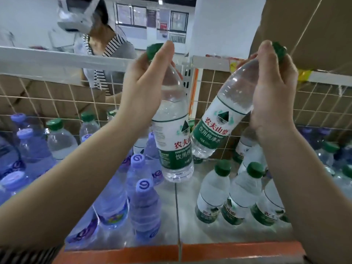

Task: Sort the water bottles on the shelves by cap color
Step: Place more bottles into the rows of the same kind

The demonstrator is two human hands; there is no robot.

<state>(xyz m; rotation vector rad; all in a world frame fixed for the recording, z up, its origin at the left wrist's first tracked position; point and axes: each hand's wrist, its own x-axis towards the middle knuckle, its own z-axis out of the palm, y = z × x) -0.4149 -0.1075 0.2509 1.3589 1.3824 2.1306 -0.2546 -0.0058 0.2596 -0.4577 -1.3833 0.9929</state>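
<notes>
The left hand [145,86] grips the left bottle [174,141] at its neck, the right hand [272,92] the right bottle [219,122]. Fingers [163,54] half hide both green caps [152,51].

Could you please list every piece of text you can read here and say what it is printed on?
"农夫山泉": red, on the label of the right bottle, gripped by the right hand.
"饮用纯净水": white, on that label's green band.
"农夫山": on the left bottle, gripped by the left hand; the rest is turned away.
"9"-like mark: on the purple caps.
Small print and wall posters: too blurred to read.
</notes>
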